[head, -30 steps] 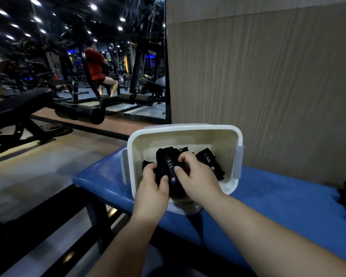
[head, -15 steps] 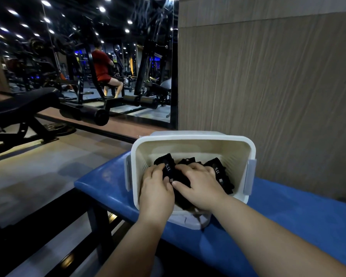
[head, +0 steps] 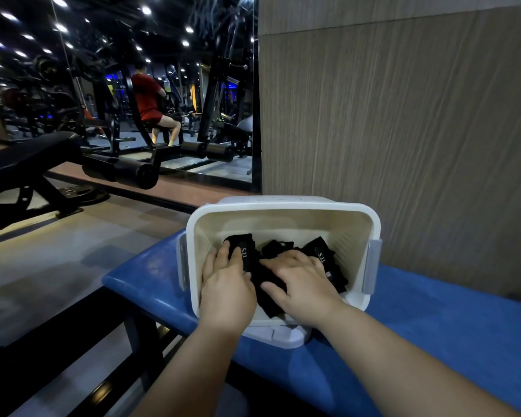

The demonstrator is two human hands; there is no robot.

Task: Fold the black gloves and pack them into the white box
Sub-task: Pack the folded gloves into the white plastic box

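Observation:
The white box (head: 283, 207) stands on a blue padded bench (head: 433, 320), its open top toward me. Folded black gloves (head: 271, 276) with white "5.11" lettering lie inside it. Both my hands are in the box on top of them. My left hand (head: 227, 284) presses flat on the left glove, fingers spread. My right hand (head: 301, 282) presses flat on the middle and right gloves, fingers straight. Part of the glove pile is hidden under my palms.
A wood-grain wall (head: 403, 130) rises right behind the box. A large mirror (head: 133, 100) at left reflects gym machines and a seated person in red. A black weight bench (head: 42, 164) stands on the floor at left. The blue bench runs on to the right.
The gloves have sunk from above the rim to the box's bottom. My hands went from holding them to pressing flat on them, and the view has moved closer.

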